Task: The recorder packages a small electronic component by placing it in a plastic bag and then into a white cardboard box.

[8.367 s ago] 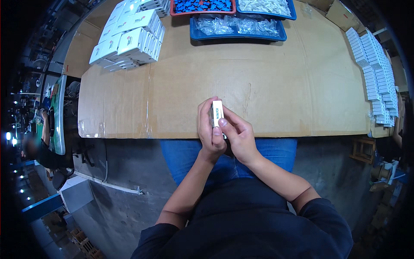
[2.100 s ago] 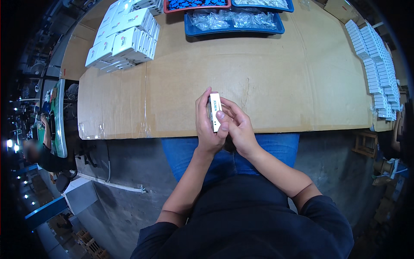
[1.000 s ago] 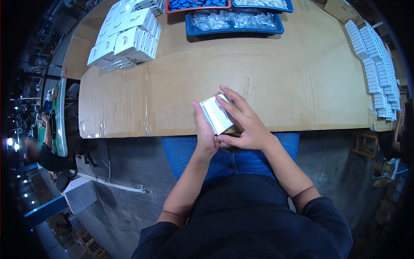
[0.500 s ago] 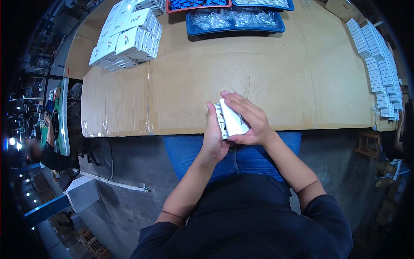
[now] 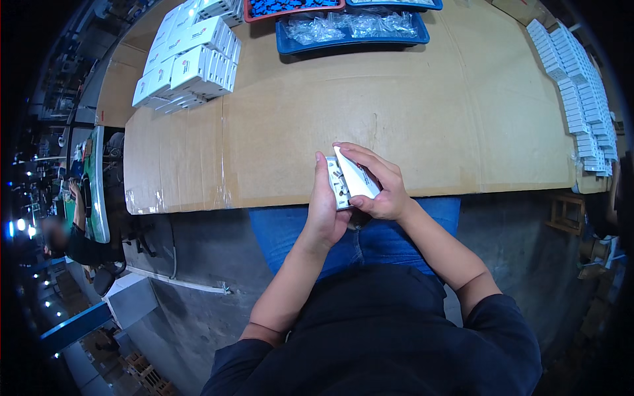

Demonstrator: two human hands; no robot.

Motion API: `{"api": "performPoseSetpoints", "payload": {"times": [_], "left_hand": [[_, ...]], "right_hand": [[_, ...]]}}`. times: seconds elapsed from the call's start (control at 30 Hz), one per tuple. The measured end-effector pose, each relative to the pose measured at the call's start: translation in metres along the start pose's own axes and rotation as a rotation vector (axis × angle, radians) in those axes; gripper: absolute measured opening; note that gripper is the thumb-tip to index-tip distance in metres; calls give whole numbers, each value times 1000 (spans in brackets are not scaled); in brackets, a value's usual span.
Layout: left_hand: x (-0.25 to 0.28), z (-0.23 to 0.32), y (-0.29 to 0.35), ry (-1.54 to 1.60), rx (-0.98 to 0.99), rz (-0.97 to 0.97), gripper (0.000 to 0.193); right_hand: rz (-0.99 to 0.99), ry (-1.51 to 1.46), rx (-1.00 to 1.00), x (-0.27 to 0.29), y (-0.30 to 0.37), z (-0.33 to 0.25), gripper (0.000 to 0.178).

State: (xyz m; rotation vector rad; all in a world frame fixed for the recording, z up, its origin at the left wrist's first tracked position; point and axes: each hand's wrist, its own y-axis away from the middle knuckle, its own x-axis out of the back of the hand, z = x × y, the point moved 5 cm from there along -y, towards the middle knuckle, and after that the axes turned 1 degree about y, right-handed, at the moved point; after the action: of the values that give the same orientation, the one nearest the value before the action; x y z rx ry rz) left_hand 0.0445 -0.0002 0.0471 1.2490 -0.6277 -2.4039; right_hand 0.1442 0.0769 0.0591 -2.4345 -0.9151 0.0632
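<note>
Close to the table's near edge, my left hand (image 5: 323, 210) is closed round a white plastic housing base (image 5: 339, 187), its thumb along the left side. Small metal and dark parts show inside the base. My right hand (image 5: 389, 190) grips a white cover (image 5: 356, 175), fingers over its far end and thumb at its near end. The cover stands tilted beside the base, apart from it along the side that faces left. Whether the two still touch on the right is hidden by the cover and my fingers.
Stacked white housings (image 5: 191, 65) stand at the far left of the cardboard-covered table (image 5: 403, 125). A blue tray (image 5: 353, 46) of clear plastic bags, a red tray (image 5: 290, 16) of blue pieces and another blue tray (image 5: 396, 5) are at the back. White stacks (image 5: 581, 99) line the right edge.
The gap between cover and base has widened, and more of the base's inside shows. My right hand has tipped the cover to the right. The whole view has shifted slightly.
</note>
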Motion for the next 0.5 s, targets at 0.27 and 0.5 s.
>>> {"api": "performPoseSetpoints", "payload": {"times": [0.27, 0.5], "left_hand": [[0, 0, -9, 72, 7, -111, 73], [21, 43, -13, -551, -778, 88, 53]], "right_hand": [[347, -525, -238, 27, -7, 17, 85], [289, 203, -146, 77, -6, 20, 33]]}}
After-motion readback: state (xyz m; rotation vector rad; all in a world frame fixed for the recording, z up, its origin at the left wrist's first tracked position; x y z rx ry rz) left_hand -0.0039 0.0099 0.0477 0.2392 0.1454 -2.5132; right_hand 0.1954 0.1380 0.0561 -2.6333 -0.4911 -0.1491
